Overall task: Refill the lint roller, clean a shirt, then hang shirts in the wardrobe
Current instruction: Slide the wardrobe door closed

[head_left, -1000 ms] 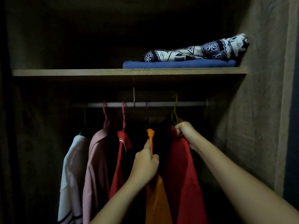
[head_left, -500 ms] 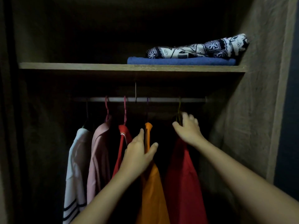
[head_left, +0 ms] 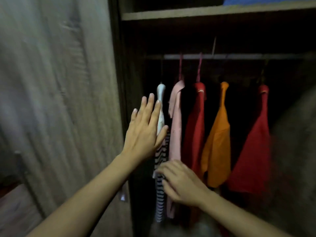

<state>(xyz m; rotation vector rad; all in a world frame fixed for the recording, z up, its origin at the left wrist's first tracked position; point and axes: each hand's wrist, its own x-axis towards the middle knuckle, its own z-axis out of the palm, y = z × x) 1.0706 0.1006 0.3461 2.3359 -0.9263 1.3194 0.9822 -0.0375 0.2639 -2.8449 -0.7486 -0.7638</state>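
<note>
One white, black-striped shirt (head_left: 159, 202) hangs on the grey metal rail (head_left: 239, 56); my left hand (head_left: 143, 134) presses flat against it; my right hand (head_left: 181, 183) pinches its stripes lower.

Wardrobe door (head_left: 56, 100) motion-blurred. Blue cloth (head_left: 266, 0) on shelf (head_left: 205, 12) cut by top edge. Left hand (head_left: 145, 132) hides part of striped shirt (head_left: 159, 202). Right hand (head_left: 183, 183) blurred; grip on shirt unclear.

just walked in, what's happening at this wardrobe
A person is arranging shirts on the rail. The left hand is flat against the striped shirt at the far left; the right hand seems to pinch its fabric lower down. A pink shirt, red shirt, orange shirt and second red shirt hang beside it.
</note>
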